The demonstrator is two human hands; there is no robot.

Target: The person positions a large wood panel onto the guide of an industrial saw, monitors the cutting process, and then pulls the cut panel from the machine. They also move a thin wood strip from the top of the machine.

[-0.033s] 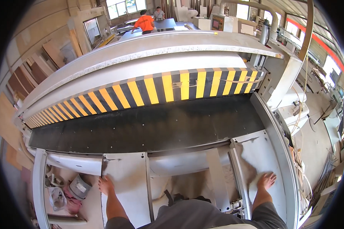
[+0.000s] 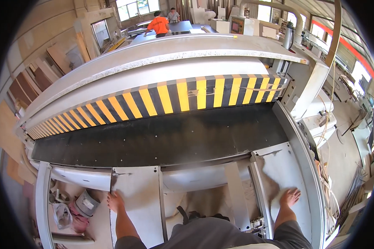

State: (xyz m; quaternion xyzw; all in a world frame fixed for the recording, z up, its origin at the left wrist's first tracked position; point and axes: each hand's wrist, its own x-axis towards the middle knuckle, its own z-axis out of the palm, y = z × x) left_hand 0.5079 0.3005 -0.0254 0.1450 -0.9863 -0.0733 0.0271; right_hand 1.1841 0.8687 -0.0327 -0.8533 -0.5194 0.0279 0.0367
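My left hand [image 2: 115, 201] rests at the left edge of a pale metal support panel [image 2: 135, 182] at lower centre-left, fingers apart and slightly bent. My right hand [image 2: 289, 197] lies with fingers spread on another pale panel [image 2: 284, 166], which has dark smudges, at lower right. Neither hand appears to hold anything. Beyond both panels runs a long dark bed [image 2: 195, 133] dotted with small fasteners, below a yellow and black striped beam [image 2: 170, 95] of a large machine. A pale metal top [image 2: 162, 50] spans above the beam.
A metal bucket [image 2: 86, 203], a bag [image 2: 62, 216] and pink material sit below the frame at left. Boards [image 2: 31, 81] lean along the left wall. A person in orange [image 2: 158, 25] and another person [image 2: 173, 16] stand beyond the machine. Cords and metal strips [image 2: 347, 195] lie at right.
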